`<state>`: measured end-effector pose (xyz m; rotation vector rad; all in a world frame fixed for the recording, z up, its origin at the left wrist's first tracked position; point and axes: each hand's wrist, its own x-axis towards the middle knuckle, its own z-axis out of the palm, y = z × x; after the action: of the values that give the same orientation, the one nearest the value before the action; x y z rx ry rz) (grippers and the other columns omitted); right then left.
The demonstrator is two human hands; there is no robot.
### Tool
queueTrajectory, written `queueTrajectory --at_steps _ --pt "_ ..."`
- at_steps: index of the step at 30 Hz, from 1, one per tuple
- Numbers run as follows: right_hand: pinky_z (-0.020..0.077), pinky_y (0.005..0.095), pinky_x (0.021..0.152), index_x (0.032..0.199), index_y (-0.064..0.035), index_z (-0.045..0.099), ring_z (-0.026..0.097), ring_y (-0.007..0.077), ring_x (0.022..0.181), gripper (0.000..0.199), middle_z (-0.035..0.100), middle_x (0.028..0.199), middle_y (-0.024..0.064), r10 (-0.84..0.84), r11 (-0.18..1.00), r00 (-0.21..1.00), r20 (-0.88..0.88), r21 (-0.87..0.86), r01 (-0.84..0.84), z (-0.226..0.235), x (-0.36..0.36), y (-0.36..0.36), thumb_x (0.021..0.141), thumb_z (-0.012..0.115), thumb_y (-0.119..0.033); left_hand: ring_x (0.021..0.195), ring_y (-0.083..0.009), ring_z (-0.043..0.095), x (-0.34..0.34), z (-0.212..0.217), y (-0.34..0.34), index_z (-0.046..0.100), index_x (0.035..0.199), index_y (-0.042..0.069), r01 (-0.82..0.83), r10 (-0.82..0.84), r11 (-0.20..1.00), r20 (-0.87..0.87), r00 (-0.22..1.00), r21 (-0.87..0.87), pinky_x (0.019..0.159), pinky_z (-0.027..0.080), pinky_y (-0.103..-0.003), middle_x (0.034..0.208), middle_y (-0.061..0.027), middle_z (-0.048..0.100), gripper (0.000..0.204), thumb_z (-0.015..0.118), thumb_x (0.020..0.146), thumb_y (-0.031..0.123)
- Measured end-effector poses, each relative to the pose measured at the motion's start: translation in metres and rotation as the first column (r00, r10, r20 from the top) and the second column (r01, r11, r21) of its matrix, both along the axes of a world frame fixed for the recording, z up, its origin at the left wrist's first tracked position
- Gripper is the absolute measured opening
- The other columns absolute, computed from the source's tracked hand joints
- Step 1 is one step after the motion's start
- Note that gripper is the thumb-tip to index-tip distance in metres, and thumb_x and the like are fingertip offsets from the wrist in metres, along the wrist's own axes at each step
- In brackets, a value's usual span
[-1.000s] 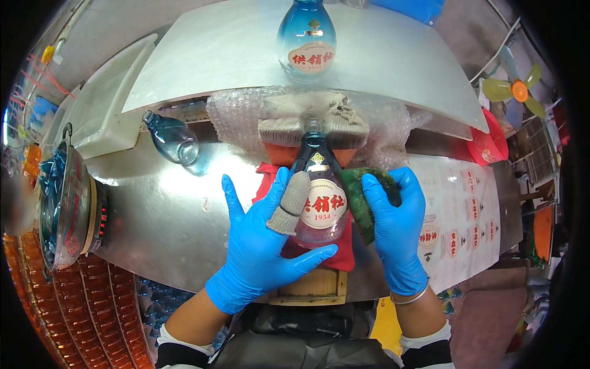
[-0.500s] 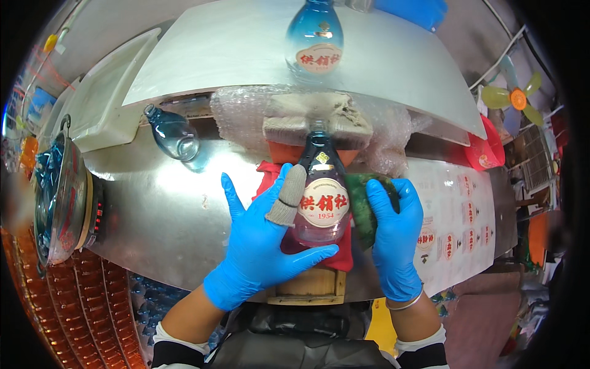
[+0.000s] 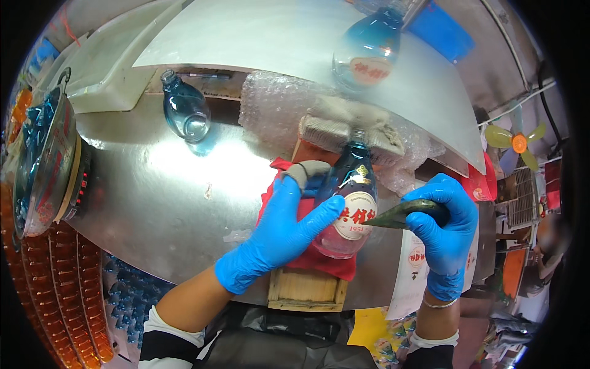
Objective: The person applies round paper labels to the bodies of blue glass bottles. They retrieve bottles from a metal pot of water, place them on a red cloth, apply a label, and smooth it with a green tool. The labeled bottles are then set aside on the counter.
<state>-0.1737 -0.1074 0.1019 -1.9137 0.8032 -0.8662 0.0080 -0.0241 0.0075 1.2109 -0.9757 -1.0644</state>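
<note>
A dark blue-to-clear glass bottle (image 3: pixel 336 240) lies tilted on a red cloth (image 3: pixel 337 265), its neck toward a folded pale cloth (image 3: pixel 356 125). It bears an oval cream label (image 3: pixel 355 215) with red lettering. My left hand (image 3: pixel 279 224), blue-gloved with a grey knitted sleeve on one finger, grips the bottle's left side, thumb across its front; the other fingers are partly hidden behind it. My right hand (image 3: pixel 447 227), also blue-gloved, pinches a dark green, flat scraper-like piece (image 3: pixel 402 214). Its pointed tip is at the label's right part.
A second blue bottle (image 3: pixel 186 114) stands to the left; another (image 3: pixel 367 52) is on the raised white board (image 3: pixel 276 37). At far left, a round basin (image 3: pixel 46 166) holds blue shiny pieces. A printed label sheet (image 3: pixel 402 277) lies at right, a wooden block (image 3: pixel 307 289) in front.
The green piece has turned from flat beside the bottle to pointing at the label. My left hand's fingers have gone round the bottle's side. The whole view has shifted and tilted.
</note>
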Motion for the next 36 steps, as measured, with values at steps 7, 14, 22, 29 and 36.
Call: queueTrajectory --at_steps 7,14,22,29,36 --pt "0.0373 0.0245 0.056 0.085 -0.004 0.065 0.047 0.013 0.064 0.026 0.06 0.073 0.0032 0.062 0.974 0.979 -0.194 -0.203 -0.102 0.006 0.009 -0.004 0.063 0.078 -0.006 0.108 -0.0294 0.048 -0.013 -0.001 -0.006 0.038 0.128 -0.002 0.006 -0.012 0.999 -0.162 0.987 -0.039 0.101 0.026 -0.043 0.118 -0.0203 0.048 0.048 0.049 0.092 0.027" --pt "0.0369 0.0239 0.055 0.085 -0.0028 0.065 0.047 0.0126 0.064 0.027 0.059 0.073 0.0033 -0.003 0.977 0.986 -0.17 -0.209 -0.033 0.0 0.01 -0.003 0.062 0.078 -0.005 0.098 -0.037 0.049 -0.013 -0.018 -0.002 0.039 0.129 -0.002 -0.032 0.037 0.999 0.123 0.992 -0.042 0.1 0.013 -0.059 0.113 -0.0172 0.053 0.045 0.044 0.093 0.026" --pt "0.0363 0.0237 0.055 0.086 -0.0031 0.065 0.046 0.0124 0.064 0.027 0.059 0.072 0.0028 0.007 0.965 0.984 -0.181 -0.257 -0.054 0.0 0.004 0.0 0.062 0.078 -0.005 0.103 -0.0301 0.049 -0.014 0.0 -0.004 0.037 0.127 -0.007 -0.036 0.024 0.988 -0.083 0.996 -0.15 0.102 0.022 -0.04 0.114 -0.0248 0.049 0.045 0.044 0.094 0.022" --pt "0.0378 0.0281 0.055 0.081 -0.0065 0.066 0.047 0.0158 0.062 0.025 0.057 0.069 0.0032 0.122 0.925 0.921 -0.371 -0.295 -0.241 0.024 0.01 -0.003 0.059 0.078 -0.01 0.119 -0.0229 0.042 -0.007 -0.018 -0.001 0.026 0.137 0.0 0.071 -0.076 0.996 -0.124 0.989 -0.045 0.101 0.034 -0.034 0.13 -0.0169 0.039 0.052 0.024 0.098 0.035" --pt "0.047 0.0258 0.066 0.086 -0.0018 0.064 0.058 0.0156 0.072 0.019 0.058 0.077 0.006 0.127 0.891 0.962 -0.24 -0.399 -0.218 0.014 0.059 -0.029 0.068 0.072 -0.004 0.132 -0.0303 0.027 -0.004 -0.016 0.016 0.011 0.142 0.002 0.144 -0.173 0.973 -0.158 0.972 -0.178 0.108 0.02 -0.041 0.141 -0.0189 0.027 0.081 0.049 0.086 0.047"
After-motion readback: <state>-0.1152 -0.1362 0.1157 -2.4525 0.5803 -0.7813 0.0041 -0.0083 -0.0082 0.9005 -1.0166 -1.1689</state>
